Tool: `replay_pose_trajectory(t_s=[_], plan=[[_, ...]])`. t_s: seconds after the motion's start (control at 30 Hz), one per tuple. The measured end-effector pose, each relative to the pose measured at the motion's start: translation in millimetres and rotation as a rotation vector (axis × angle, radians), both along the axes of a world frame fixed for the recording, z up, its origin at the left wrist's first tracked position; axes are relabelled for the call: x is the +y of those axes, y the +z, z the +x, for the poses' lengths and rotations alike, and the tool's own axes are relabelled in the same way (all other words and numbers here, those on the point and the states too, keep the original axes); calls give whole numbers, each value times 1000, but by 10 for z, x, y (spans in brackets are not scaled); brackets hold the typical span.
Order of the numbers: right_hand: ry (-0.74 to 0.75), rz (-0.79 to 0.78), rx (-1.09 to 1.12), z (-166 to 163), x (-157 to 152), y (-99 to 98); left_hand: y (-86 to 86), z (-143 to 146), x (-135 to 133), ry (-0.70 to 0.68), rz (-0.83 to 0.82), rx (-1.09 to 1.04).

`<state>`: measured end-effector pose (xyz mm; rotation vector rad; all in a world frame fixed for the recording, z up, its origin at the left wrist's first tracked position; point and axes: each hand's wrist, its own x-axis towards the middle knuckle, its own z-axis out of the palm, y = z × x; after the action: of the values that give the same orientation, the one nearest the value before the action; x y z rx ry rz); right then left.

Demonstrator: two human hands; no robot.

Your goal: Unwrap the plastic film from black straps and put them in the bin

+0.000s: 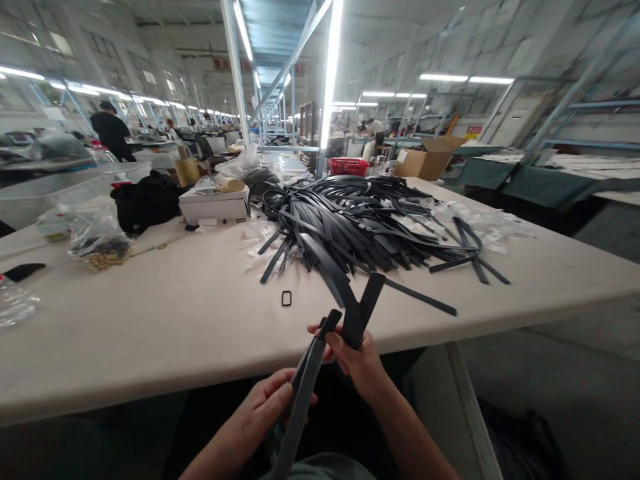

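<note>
My left hand point(270, 403) is closed around a long black strap point(306, 383) that hangs down toward my lap. Higher up, my right hand point(357, 357) pinches the upper end of that strap between thumb and fingers. The same hand also grips a wider black strap piece point(354, 323) whose ends spread apart above it. Both hands are in front of the table's near edge. A small black rectangular ring point(286, 298) lies on the tabletop a little beyond them. Behind it spreads a large heap of black straps point(345, 227).
The pale table point(150, 320) runs across the view. On its left are a plastic bag of small parts point(103, 243), a black cloth bundle point(149, 200) and a white box point(215, 202). A red basket point(349, 166) and an open cardboard box point(425, 160) stand behind. A person point(111, 133) stands far left.
</note>
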<state>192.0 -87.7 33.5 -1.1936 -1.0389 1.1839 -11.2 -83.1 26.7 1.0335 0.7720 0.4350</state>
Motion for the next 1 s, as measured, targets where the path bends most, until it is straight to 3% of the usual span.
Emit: replay_pose_trajectory(t_s=[0.13, 0.23, 0.43, 0.57, 0.67, 0.87, 0.93, 1.0], plan=[[-73, 11, -39, -50, -33, 20, -1, 173, 76, 15, 212, -41], [-158, -30, -75, 32, -87, 80, -53, 275, 37, 8, 342, 78], [-412, -17, -167, 480, -375, 154, -119, 356, -216, -181, 501, 309], [-531, 13, -171, 782, -676, 133, -119, 435, -273, -282, 551, 261], [-775, 133, -130, 1085, -955, 245, -273, 436, -221, -231, 546, 215], [-1464, 354, -278, 1850, -1615, 764, -865, 355, -75, -17, 411, 292], [-1602, 342, -270, 2124, -1794, 818, -992, 365, -69, 42, 392, 292], [-1708, 262, -213, 2400, -1937, 731, -1073, 395, -74, 78, 362, 301]])
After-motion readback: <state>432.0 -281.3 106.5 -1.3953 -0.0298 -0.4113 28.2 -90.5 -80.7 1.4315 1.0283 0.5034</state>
